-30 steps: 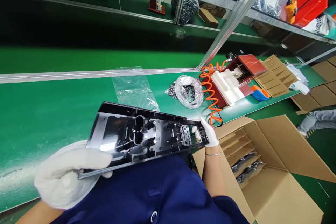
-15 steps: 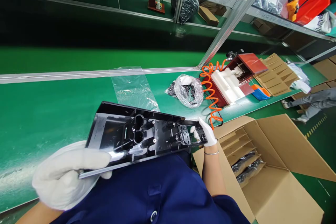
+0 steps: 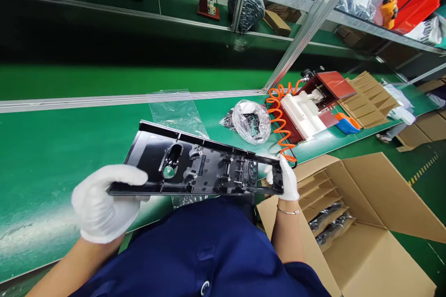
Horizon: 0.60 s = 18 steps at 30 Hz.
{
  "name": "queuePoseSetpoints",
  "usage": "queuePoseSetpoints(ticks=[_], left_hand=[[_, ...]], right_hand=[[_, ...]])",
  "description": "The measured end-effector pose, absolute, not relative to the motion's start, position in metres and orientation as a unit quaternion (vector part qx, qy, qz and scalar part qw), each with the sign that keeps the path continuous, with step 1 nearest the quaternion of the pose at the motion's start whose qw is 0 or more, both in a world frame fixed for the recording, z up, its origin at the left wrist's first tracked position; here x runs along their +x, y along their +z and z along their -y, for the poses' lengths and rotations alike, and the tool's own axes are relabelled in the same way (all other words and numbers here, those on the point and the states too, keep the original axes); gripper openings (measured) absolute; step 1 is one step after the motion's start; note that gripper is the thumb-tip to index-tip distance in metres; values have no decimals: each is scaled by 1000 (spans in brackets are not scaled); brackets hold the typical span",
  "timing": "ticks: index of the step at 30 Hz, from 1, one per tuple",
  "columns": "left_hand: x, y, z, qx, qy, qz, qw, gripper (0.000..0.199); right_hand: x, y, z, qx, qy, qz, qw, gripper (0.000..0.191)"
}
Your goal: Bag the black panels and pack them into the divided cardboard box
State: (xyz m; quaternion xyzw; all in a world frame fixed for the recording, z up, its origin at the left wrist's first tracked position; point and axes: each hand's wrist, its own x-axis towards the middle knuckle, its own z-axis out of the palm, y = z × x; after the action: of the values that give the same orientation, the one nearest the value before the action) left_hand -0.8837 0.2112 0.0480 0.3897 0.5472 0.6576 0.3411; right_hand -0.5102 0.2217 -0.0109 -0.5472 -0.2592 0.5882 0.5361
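Observation:
A long black plastic housing panel is held up between my hands, its ribbed inner side with posts and an oval opening facing me. My left hand, in a white glove, is closed on the panel's wide end, thumb on top and the fingers partly hidden underneath. At the narrow end my gloved right hand grips the frame, with fingertips showing through its rectangular opening. Beneath and behind the panel, a clear plastic bag lies flat on the green bench.
An open bag of small black parts sits beyond the panel. Right of it are a coiled orange hose, a red-and-white fixture and a cardboard divider. An open carton with wrapped parts stands at my right. A metal post rises behind.
The panel has tilted so its inner side faces me more. My left hand has risen and moved right; my right hand has shifted slightly right. The person at far right has moved mostly out of sight.

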Motion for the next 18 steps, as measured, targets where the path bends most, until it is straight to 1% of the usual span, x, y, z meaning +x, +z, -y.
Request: queuePoseSetpoints(ticks=[2, 4, 6, 9, 11, 15, 18], left_hand=[[-882, 43, -219, 370, 684, -528, 342, 24], [-881, 40, -223, 380, 692, -511, 340, 23], [-881, 38, -225, 394, 688, -499, 350, 31], [-879, 42, -225, 394, 681, -490, 377, 49], [-878, 45, -225, 385, 677, -494, 388, 56], [-878, 47, -229, 359, 682, -514, 378, 55], [-881, 45, -235, 360, 696, -501, 368, 51]], right_hand=[[-508, -3, -220, -547, 569, 269, 552, 50], [-506, 4, -218, -541, 563, 276, 561, 50], [-505, 9, -218, -532, 571, 275, 561, 50], [-506, 12, -217, -526, 595, 259, 549, 49], [-507, 13, -217, -526, 600, 255, 546, 49], [-509, 15, -214, -527, 581, 271, 558, 49], [-512, 21, -208, -524, 571, 284, 564, 46]])
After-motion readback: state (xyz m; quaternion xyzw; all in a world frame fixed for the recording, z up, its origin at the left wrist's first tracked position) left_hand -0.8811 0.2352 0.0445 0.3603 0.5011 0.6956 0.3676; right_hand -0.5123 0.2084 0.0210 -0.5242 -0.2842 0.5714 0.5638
